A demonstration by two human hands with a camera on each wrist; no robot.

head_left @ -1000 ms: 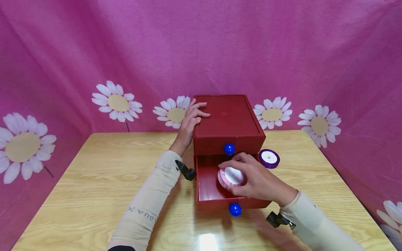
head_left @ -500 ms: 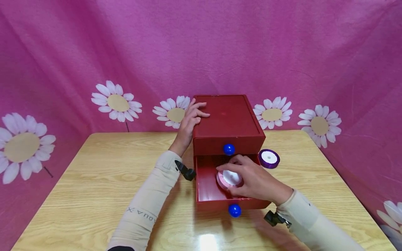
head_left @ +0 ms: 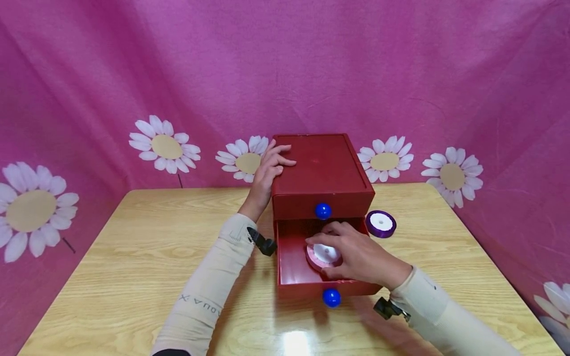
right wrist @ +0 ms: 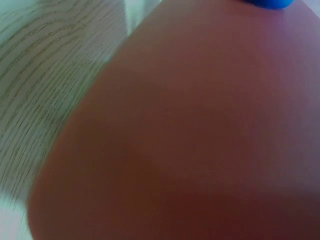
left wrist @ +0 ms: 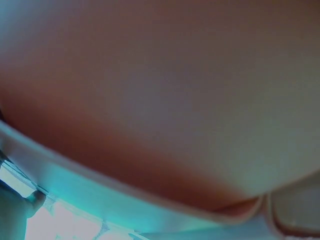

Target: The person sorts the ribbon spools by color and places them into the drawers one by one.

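Note:
A red two-drawer box [head_left: 318, 165] stands on the table, its lower drawer [head_left: 291, 267] pulled out and its upper one closed. My left hand [head_left: 267, 173] rests on the box's left top edge, fingers spread over the lid. Inside the lower drawer lies a pink ribbon roll [head_left: 318, 261] with a white face. The fingers and thumb of my right hand [head_left: 356, 252] curl round that roll and partly cover it. Box surfaces fill most of both wrist views, too close and blurred to show the grip.
A purple ribbon roll [head_left: 381, 224] lies on the wooden table [head_left: 178, 257], right of the box. Blue knobs [head_left: 331, 297] stick out from both drawer fronts. A pink flowered cloth [head_left: 285, 64] surrounds the table at the back and sides.
My right hand has moved slightly down and left, lowering the pink ribbon roll, which now lies flatter in the drawer. The left hand has stayed on the box.

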